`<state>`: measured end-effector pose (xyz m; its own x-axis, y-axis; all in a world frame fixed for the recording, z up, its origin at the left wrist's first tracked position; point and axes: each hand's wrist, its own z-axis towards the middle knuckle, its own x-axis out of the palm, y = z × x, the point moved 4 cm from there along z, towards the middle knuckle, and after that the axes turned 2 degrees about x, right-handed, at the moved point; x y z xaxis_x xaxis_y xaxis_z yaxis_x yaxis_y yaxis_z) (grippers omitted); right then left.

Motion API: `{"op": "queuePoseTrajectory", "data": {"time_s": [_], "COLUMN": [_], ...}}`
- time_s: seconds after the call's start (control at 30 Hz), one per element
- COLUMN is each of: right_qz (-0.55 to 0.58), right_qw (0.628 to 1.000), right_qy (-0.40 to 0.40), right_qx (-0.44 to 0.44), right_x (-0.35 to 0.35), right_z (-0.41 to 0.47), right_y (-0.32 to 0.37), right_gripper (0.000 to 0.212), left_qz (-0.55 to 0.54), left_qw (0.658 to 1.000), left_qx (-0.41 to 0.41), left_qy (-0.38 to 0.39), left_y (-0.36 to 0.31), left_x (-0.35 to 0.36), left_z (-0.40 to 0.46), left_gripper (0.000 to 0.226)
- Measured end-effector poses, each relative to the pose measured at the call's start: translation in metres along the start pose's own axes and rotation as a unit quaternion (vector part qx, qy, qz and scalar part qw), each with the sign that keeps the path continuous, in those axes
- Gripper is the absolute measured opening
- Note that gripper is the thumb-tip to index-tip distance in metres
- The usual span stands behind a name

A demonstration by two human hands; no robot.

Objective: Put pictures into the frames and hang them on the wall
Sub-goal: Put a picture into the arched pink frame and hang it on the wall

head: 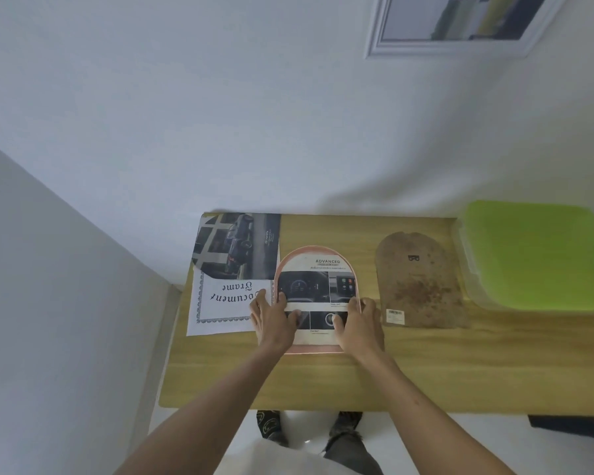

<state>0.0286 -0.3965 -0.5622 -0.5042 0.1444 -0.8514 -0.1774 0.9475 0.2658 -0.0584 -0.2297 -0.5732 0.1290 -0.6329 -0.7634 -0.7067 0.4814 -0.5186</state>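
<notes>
Left hand (273,322): fingers flat, pressing the picture (318,289)
Right hand (359,320): fingers flat, pressing too
Picture: lies in the arched frame (314,249) on the table (426,371)
Backing board (419,282): right of the frame
Wall: a framed picture (460,22) hangs up high

A plain home room: wooden table (426,371) against white wall (220,114), framed picture (460,22) hanging.
</notes>
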Motion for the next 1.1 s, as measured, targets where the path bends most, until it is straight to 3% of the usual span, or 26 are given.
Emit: {"op": "queuePoseTrajectory", "data": {"time_s": [0.2, 0.43, 0.6, 0.73, 0.9, 1.03, 1.1], "right_qz": [0.025, 0.135, 0.202, 0.435, 0.590, 0.675, 0.694], "right_qw": [0.999, 0.989, 0.976, 0.895, 0.797, 0.721, 0.699], "right_qy": [-0.019, -0.044, -0.083, -0.038, 0.045, 0.122, 0.152], "right_qx": [0.027, 0.045, 0.013, 0.087, 0.121, 0.098, 0.080], "right_x": [0.006, 0.007, -0.005, -0.011, -0.017, -0.030, -0.037], "right_z": [0.000, -0.010, -0.026, -0.024, -0.011, -0.010, -0.011], "right_y": [0.003, 0.015, 0.037, 0.032, 0.012, -0.009, -0.021], "right_gripper": [0.061, 0.053, 0.036, 0.046, 0.060, 0.064, 0.060], "left_qz": [-0.098, -0.023, -0.010, -0.024, -0.047, -0.144, -0.196], "left_qw": [0.995, 0.996, 0.994, 0.994, 0.993, 0.983, 0.976], "left_qx": [0.023, 0.068, 0.089, 0.087, 0.091, 0.096, 0.082], "left_qy": [-0.001, 0.059, 0.059, 0.069, 0.050, -0.055, -0.042], "left_y": [0.003, 0.009, 0.012, 0.010, 0.013, -0.002, -0.014], "left_x": [0.007, 0.010, 0.003, -0.001, -0.006, -0.028, -0.033], "left_z": [0.004, -0.001, -0.006, -0.010, -0.012, -0.019, -0.024], "left_gripper": [0.036, 0.040, 0.042, 0.045, 0.068, 0.039, 0.039]}}
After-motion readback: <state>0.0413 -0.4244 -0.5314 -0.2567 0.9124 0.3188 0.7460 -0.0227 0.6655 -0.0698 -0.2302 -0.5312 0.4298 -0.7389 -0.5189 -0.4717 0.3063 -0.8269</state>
